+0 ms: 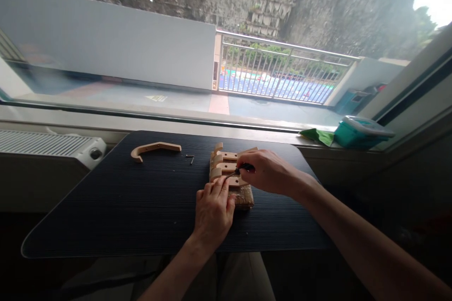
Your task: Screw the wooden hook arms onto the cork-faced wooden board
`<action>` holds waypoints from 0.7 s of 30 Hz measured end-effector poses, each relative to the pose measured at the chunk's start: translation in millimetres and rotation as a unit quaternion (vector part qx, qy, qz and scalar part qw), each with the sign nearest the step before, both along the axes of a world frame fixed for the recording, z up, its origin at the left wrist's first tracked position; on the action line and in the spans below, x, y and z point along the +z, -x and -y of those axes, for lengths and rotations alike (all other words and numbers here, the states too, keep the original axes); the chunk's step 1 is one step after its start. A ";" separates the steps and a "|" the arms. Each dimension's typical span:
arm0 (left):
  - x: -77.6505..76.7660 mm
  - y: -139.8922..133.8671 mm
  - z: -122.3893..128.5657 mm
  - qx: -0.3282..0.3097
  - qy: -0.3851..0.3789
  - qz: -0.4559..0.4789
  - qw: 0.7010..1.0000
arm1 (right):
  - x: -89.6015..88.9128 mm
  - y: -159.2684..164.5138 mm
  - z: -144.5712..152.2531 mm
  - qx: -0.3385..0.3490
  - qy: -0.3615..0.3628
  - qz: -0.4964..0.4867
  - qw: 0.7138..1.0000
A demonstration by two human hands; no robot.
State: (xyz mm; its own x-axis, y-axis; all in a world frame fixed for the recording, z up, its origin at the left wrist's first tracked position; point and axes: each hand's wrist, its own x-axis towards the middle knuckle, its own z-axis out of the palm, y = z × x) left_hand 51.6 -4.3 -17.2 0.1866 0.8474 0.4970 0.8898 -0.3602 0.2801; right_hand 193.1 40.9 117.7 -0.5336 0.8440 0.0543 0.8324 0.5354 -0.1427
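- The right hand has its fingers closed around a slim screwdriver with a black handle; its thin metal shaft slants down and leftward.
- That shaft is the relation that counts: its tip ends beside the left hand's fingertips, at the nearest of several pale wooden hook-shaped pieces. Whether it sits in a screw is too small to tell.
- Those pieces lie side by side atop a brown, plastic-wrapped rectangular block, curved ends to the left, long axes running left to right; the block's own length points away from the person.
- The left hand lies at the block's near left corner, fingers extended over the nearest piece; whether they pinch or merely press cannot be told.
- Both hands are close to the work, the left on its near side, the right beyond and to its right.
- Well left on the black wood-grain desk lie a loose pale wooden hook and two small metal screws.
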 end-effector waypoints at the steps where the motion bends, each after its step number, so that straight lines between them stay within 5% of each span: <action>1: -0.3 -0.1 -0.3 0.001 -0.002 0.001 1.000 | 2.1 1.4 -1.0 0.007 0.002 0.008 1.000; 10: -7.7 0.0 0.0 0.011 -0.008 0.019 1.000 | 29.2 25.8 -21.2 0.097 0.051 0.105 0.988; 21: -4.5 0.8 -0.3 0.008 0.007 0.008 1.000 | 33.6 43.3 -21.9 0.032 0.013 0.208 0.978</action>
